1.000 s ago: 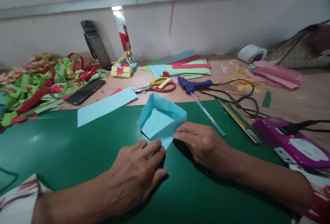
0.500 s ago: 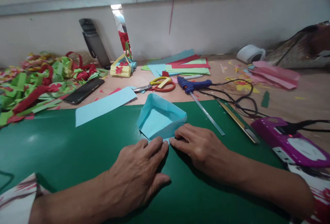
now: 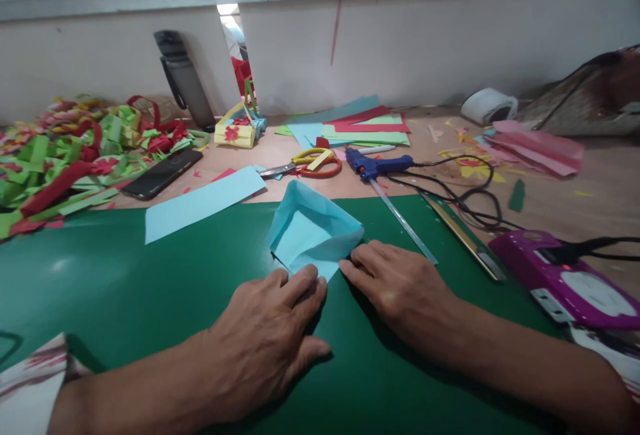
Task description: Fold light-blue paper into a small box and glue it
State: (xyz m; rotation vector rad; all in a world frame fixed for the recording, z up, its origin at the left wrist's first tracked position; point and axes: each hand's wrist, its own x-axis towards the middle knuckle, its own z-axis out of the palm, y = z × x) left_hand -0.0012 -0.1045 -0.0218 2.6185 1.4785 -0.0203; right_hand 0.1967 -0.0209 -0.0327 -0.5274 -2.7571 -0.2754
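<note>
A light-blue paper (image 3: 307, 228) folded into a shallow open box lies on the green mat, its walls raised at the back and right and a pointed flap at the near side. My left hand (image 3: 275, 335) rests with its fingertips on the near flap, fingers stretched out and thumb apart on the mat. On the right side of the box, my right hand (image 3: 393, 281) has curled fingers closed at the paper's edge; its thumb is largely hidden.
Scissors (image 3: 305, 165), a blue glue gun (image 3: 375, 165) and a light-blue paper strip (image 3: 205, 203) lie behind the box. To the right are a utility knife (image 3: 465, 238) and a purple power strip (image 3: 570, 278). A phone (image 3: 163, 173) and coloured paper bits (image 3: 95, 145) occupy the left.
My right hand has slid slightly right, away from my left fingertips, along the edge of the flap. More of the near flap shows between the hands. My left hand stays in place.
</note>
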